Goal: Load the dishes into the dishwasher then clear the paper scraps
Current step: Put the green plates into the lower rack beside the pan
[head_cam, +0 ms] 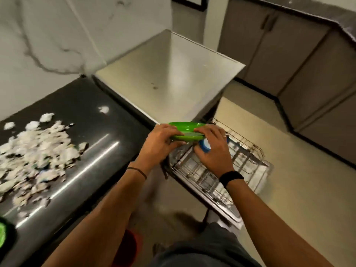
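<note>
While both hands share the load, the green plate (pixel 185 128) hangs level just above the near corner of the pulled-out dishwasher rack (pixel 248 151), not yet set among its wires. The left hand (pixel 161 140) grips the plate's left rim, fingers curled over the edge. The right hand (pixel 212 149) pinches the opposite rim and seems to clutch a blue-and-white item (pixel 204 144) beneath it (a cup or small bowl; blur hides which). A second green plate may lie under the first, with something grey between, which would explain the steady two-sided hold.

Well left of the rack, the paper scraps (pixel 36 149) lie heaped on the dark tabletop (pixel 92 120), sensibly left for after the dishes. The steel dishwasher (pixel 169 78) stands just behind the rack.
</note>
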### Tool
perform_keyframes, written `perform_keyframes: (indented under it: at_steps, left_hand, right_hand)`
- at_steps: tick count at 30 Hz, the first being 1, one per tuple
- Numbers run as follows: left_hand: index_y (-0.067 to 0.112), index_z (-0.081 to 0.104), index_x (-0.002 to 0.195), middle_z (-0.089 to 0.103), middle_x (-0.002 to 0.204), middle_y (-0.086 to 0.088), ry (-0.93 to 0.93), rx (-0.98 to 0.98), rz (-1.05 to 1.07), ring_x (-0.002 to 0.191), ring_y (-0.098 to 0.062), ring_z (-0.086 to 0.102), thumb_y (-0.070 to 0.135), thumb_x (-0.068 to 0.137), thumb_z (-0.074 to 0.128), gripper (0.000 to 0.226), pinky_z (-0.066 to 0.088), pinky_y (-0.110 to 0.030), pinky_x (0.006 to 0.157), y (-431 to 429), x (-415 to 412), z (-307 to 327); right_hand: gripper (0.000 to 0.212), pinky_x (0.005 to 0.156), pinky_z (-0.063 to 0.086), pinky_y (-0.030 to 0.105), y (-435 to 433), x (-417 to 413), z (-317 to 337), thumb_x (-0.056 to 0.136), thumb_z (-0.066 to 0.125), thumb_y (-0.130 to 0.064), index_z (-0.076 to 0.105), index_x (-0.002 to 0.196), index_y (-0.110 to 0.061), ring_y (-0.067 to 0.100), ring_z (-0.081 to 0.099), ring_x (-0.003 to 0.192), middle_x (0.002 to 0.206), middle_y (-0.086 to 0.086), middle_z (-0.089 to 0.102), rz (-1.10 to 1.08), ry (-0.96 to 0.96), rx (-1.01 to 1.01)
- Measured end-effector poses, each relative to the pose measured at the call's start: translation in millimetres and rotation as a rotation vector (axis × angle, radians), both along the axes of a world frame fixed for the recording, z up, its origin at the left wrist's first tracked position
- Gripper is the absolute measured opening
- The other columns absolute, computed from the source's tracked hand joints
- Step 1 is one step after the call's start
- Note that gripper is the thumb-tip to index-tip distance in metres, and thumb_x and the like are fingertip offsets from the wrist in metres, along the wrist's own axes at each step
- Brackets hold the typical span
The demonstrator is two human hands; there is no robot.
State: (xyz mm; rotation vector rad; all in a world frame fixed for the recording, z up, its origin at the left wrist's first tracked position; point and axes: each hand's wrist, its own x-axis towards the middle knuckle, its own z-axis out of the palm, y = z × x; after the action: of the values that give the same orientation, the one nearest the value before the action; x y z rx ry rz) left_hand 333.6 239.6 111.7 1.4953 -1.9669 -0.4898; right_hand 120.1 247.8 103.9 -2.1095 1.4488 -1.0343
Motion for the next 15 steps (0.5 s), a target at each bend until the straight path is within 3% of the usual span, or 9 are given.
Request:
perform_keyframes:
  at_steps: [2, 6, 9, 12, 15]
  left_hand:
    - [0.009, 0.080, 0.101, 0.074, 0.107, -0.014, 0.012, 0.017, -0.052, 0.108, -0.033, 0.067, 0.028, 0.073, 0.089, 0.035, 0.048, -0.035, 0.097, -18, -37, -1]
    - [0.005, 0.078, 0.096, 0.074, 0.100, -0.015, -0.013, 0.032, -0.156, 0.098, -0.032, 0.068, 0.028, 0.072, 0.084, 0.034, 0.049, -0.039, 0.090, -54, -96, -6]
    - [0.004, 0.075, 0.093, 0.074, 0.093, -0.017, -0.085, 0.008, -0.244, 0.089, -0.028, 0.067, 0.021, 0.072, 0.081, 0.028, 0.050, -0.035, 0.081, -86, -134, -22]
    - [0.003, 0.073, 0.098, 0.073, 0.096, -0.016, -0.142, 0.014, -0.253, 0.091, -0.037, 0.068, 0.011, 0.073, 0.085, 0.029, 0.050, -0.038, 0.085, -111, -162, -53]
    - [0.004, 0.067, 0.105, 0.071, 0.104, -0.017, -0.102, 0.006, -0.248, 0.101, -0.030, 0.062, 0.003, 0.072, 0.084, 0.037, 0.046, -0.035, 0.093, -125, -178, -100]
  right_hand:
    - [0.040, 0.109, 0.040, 0.039, -11, -36, -9, 0.086, 0.061, -0.030, 0.065, 0.122, -0.013, 0.025, 0.048, 0.126, 0.125, 0.006, 0.061, -0.024, -0.029, 0.059]
    - [0.025, 0.098, 0.048, 0.040, -37, -94, -33, 0.092, 0.067, -0.024, 0.066, 0.111, -0.008, 0.024, 0.056, 0.112, 0.114, 0.008, 0.066, -0.048, -0.047, 0.116]
    - [0.023, 0.093, 0.046, 0.032, -57, -132, -54, 0.093, 0.073, -0.020, 0.066, 0.110, -0.008, 0.026, 0.057, 0.108, 0.113, 0.008, 0.065, -0.112, -0.041, 0.203]
    - [0.021, 0.087, 0.041, 0.027, -73, -153, -73, 0.093, 0.072, -0.020, 0.066, 0.111, -0.010, 0.025, 0.055, 0.105, 0.111, 0.006, 0.065, -0.164, -0.060, 0.272]
    - [0.022, 0.088, 0.040, 0.026, -86, -163, -106, 0.095, 0.070, -0.021, 0.067, 0.114, -0.011, 0.025, 0.055, 0.105, 0.113, 0.006, 0.066, -0.174, -0.048, 0.352]
